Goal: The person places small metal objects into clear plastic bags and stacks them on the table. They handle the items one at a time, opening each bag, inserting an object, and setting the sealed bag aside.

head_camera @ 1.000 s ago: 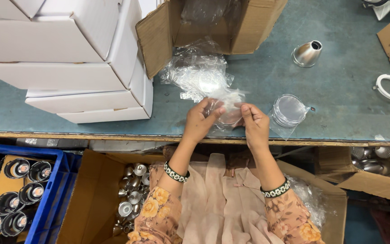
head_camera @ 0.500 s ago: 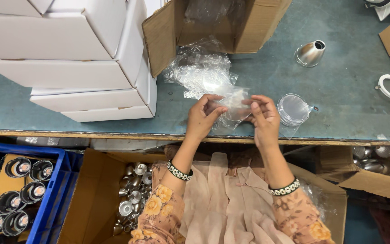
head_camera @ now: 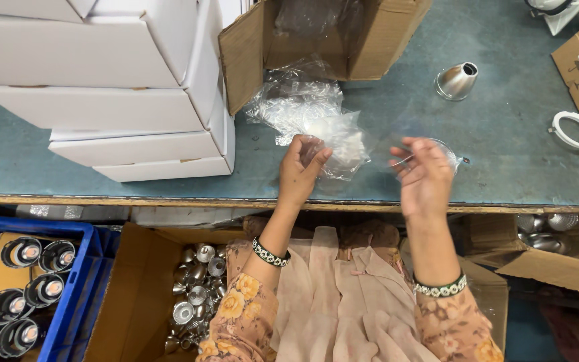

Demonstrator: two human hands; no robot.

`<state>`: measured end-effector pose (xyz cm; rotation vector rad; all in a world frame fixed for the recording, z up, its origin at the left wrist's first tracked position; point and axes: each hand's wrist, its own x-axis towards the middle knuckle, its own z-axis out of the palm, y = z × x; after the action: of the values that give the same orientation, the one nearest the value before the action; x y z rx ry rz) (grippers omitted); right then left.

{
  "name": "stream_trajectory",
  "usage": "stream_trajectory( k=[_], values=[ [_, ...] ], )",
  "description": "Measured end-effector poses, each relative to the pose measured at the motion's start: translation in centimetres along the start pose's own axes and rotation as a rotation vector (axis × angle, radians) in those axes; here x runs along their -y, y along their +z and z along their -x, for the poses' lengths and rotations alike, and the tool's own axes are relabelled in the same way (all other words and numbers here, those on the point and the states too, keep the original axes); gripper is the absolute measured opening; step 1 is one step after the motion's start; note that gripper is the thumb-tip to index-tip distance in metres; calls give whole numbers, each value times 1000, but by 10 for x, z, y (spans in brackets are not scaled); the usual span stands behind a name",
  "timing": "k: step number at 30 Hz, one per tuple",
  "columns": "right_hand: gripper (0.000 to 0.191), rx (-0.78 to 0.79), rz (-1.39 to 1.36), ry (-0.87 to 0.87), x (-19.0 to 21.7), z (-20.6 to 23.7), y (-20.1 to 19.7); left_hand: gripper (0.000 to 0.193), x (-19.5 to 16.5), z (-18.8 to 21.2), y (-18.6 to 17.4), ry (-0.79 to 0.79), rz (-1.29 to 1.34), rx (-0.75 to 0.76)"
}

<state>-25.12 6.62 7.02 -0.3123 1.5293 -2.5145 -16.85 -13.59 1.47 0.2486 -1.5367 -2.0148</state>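
My left hand pinches a crumpled clear plastic bag at the near end of a pile of clear bags on the grey-green table. My right hand is motion-blurred to the right of it, a hand's width away, fingers pointing left. A faint clear film shows just above it; whether it grips that film cannot be told. A small clear glass cup lies partly hidden behind the right hand.
Stacked white cartons fill the table's left. An open brown box stands behind the bags. A metal cone and white ring lie to the right. Below the edge are a blue crate and a box of metal parts.
Both hands were together on the bag. The right hand has now swung away to the right, while the left stays on the bag.
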Motion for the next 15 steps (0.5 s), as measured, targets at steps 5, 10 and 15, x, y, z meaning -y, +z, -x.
stream_trajectory(
  k=[5, 10, 15],
  values=[
    [13, 111, 193, 186, -28, 18, 18, 29, 6, -3, -1, 109, 20, 36],
    [17, 73, 259, 86, -32, 10, 27, 27, 4, -1, -8, 24, 60, 68],
    [18, 53, 231, 63, -21, -2, 22, 26, -9, -3, -6, -58, 190, 84]
  ],
)
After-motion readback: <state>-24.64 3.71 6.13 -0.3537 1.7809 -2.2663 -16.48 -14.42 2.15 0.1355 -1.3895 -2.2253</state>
